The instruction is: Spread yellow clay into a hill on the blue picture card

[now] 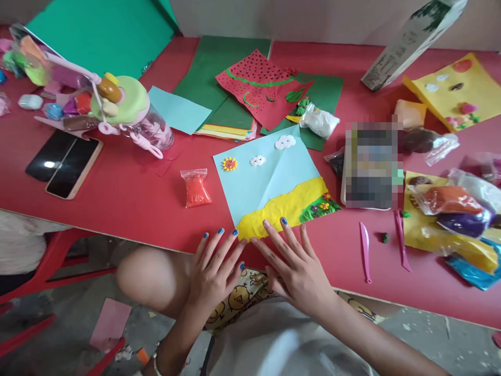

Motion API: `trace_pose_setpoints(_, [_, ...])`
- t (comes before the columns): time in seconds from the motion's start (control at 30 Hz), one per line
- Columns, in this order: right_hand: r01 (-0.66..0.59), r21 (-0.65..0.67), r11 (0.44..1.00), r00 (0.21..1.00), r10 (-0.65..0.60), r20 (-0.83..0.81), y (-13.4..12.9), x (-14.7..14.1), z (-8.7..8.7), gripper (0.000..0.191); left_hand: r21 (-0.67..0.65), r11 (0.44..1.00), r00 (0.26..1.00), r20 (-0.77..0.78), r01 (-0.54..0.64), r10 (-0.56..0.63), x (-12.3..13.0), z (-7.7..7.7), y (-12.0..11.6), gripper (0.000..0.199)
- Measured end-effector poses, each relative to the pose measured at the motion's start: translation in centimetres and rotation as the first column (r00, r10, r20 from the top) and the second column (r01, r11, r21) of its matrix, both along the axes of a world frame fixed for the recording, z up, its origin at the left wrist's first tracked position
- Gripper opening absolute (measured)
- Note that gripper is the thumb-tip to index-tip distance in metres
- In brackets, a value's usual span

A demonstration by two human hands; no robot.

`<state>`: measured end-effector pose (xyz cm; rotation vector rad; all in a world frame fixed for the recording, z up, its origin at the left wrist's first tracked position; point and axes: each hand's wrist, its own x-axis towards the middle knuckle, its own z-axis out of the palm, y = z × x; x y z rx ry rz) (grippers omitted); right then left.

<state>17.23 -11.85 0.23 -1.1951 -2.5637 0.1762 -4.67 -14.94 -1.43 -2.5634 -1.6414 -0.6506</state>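
A light blue paper sheet lies on the red table in front of me, bearing a clay sun, two white clouds and a patch of green with small flowers. Across its lower part runs a band of yellow clay. My right hand rests with spread fingers, its fingertips on the lower edge of the yellow band. Beside it, my left hand has its fingers stretched out at the table's edge, the index fingertip by the band's lower left corner. Neither hand holds anything.
A bag of red clay lies left of the sheet. To the right are two pink plastic knives, a pixelated device and several clay bags. Phone, lidded cup and watermelon picture sit further out.
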Motion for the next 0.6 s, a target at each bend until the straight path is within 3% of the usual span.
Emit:
trace_pose_setpoints(0.23, [0.042,-0.045,0.998,0.998,-0.039,0.059,-0.1,-2.1,-0.5,0.057,-0.057,0.986,0.985,0.056,-0.159,0.162,1.1,-0.9,-1.0,0.039])
trace_pose_setpoints(0.47, [0.057,-0.032,0.998,0.997,-0.055,0.061,0.0,-2.4,-0.7,0.053,0.047,0.991,0.970,0.217,-0.122,0.109,0.9,-1.2,-0.8,0.056])
trace_pose_setpoints(0.6, [0.088,-0.033,0.996,0.995,-0.086,0.059,-0.2,-2.7,-0.7,0.053,0.019,0.998,0.995,0.082,-0.067,0.065,1.0,-1.3,-0.6,0.056])
